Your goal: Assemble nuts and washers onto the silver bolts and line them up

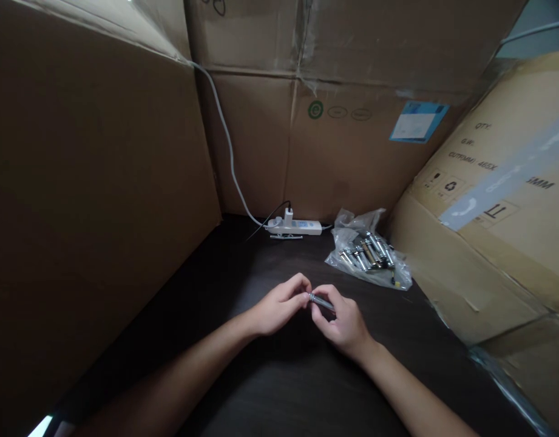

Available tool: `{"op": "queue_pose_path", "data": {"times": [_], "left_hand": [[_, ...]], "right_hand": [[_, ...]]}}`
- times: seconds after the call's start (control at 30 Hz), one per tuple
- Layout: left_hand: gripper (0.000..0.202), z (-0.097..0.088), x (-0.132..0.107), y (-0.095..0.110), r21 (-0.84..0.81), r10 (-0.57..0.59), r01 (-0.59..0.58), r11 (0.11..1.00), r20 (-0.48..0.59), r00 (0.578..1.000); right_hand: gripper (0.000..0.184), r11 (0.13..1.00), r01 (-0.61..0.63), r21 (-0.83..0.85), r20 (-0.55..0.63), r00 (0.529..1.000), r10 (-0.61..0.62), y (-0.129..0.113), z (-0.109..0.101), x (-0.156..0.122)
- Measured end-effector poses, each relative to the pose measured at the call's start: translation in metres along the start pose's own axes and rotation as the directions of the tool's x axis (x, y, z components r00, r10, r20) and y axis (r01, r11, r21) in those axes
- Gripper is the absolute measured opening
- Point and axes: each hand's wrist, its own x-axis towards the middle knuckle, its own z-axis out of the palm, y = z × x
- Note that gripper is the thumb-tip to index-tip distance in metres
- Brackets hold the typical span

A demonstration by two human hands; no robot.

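Note:
Both hands meet over the dark table around one silvery expansion bolt (322,301). My left hand (281,303) is closed, its thumb and fingers pinching the bolt's left end, where ring-like parts show. Wrapped around the longer sleeve part is my right hand (345,320), with thumb and fingers on either side. The far right end of the bolt is partly hidden in the right palm. Beyond the hands, to the right, a clear plastic bag (338,261) lies with several similar metal bolts (374,250) on it.
Cardboard walls (256,139) enclose the dark table (243,267) at left, back and right. A white power strip (311,227) with a plug and cables lies at the back. A thin metal piece (286,237) is just in front of it.

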Motion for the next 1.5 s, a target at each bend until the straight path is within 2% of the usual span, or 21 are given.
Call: {"op": "queue_pose_path", "data": {"times": [0.1, 0.2, 0.27, 0.33, 0.4, 0.53, 0.6, 0.73, 0.83, 0.9, 1.07, 1.27, 1.4, 1.5], "left_hand": [[0.019, 0.001, 0.000, -0.001, 0.029, -0.009, 0.008, 1.000, 0.024, 1.000], [0.037, 0.001, 0.001, -0.007, 0.074, -0.056, 0.051, 0.996, 0.055, 0.997], [0.043, 0.000, 0.001, -0.008, 0.098, -0.065, 0.064, 0.993, 0.013, 0.998], [0.037, -0.001, 0.001, -0.006, 0.100, -0.036, 0.043, 0.994, -0.068, 0.997], [0.025, -0.002, 0.001, -0.001, 0.074, 0.011, -0.003, 0.997, -0.103, 0.995], [0.014, -0.002, 0.000, 0.004, 0.059, 0.057, -0.054, 0.997, -0.042, 0.997], [0.015, -0.001, 0.000, 0.001, 0.116, 0.047, -0.044, 0.992, -0.024, 0.999], [0.034, -0.001, 0.001, -0.006, 0.253, 0.019, -0.008, 0.967, -0.043, 0.999], [0.020, -0.001, 0.000, -0.004, 0.218, 0.058, -0.037, 0.975, -0.095, 0.994], [0.011, 0.000, -0.001, -0.001, 0.165, 0.077, -0.062, 0.984, -0.086, 0.993], [0.013, 0.001, -0.001, -0.001, 0.118, 0.073, -0.067, 0.991, -0.043, 0.996], [0.009, -0.003, 0.001, -0.006, 0.289, 0.018, -0.009, 0.957, -0.029, 0.999], [0.013, -0.003, -0.001, -0.003, 0.187, 0.065, -0.048, 0.981, -0.087, 0.994], [0.016, 0.000, -0.002, -0.002, 0.131, 0.097, -0.091, 0.987, -0.045, 0.994]], "right_hand": [[0.016, 1.000, 0.007, -0.011, -0.004, 1.000, -0.007, 0.000, 0.000, 0.000], [0.017, 1.000, 0.020, -0.011, 0.009, 1.000, -0.020, -0.001, 0.000, -0.001], [0.017, 1.000, 0.023, -0.008, 0.009, 1.000, -0.023, -0.001, 0.000, -0.001], [0.017, 1.000, 0.016, -0.011, -0.001, 1.000, -0.016, -0.001, 0.000, 0.000], [0.017, 1.000, 0.005, -0.020, -0.008, 1.000, -0.005, -0.001, 0.000, 0.000], [0.017, 0.999, -0.002, -0.039, -0.015, 1.000, 0.002, -0.001, 0.000, 0.000], [0.017, 0.999, 0.005, -0.040, -0.017, 1.000, -0.005, -0.001, 0.000, 0.000], [0.017, 1.000, 0.002, -0.021, -0.008, 1.000, -0.002, -0.001, 0.001, -0.001], [0.017, 1.000, -0.009, -0.019, -0.013, 1.000, 0.008, 0.000, 0.001, 0.000], [0.017, 0.999, -0.010, -0.030, -0.019, 1.000, 0.010, 0.000, 0.001, 0.001], [0.017, 0.999, 0.005, -0.035, -0.017, 1.000, -0.005, 0.001, 0.001, 0.000], [0.017, 1.000, -0.007, -0.023, -0.017, 1.000, 0.006, 0.001, 0.000, 0.000], [0.017, 0.999, -0.022, -0.024, -0.027, 0.999, 0.022, 0.001, 0.001, 0.000], [0.018, 0.999, -0.019, -0.031, -0.021, 1.000, 0.018, 0.001, 0.001, 0.001]]}}
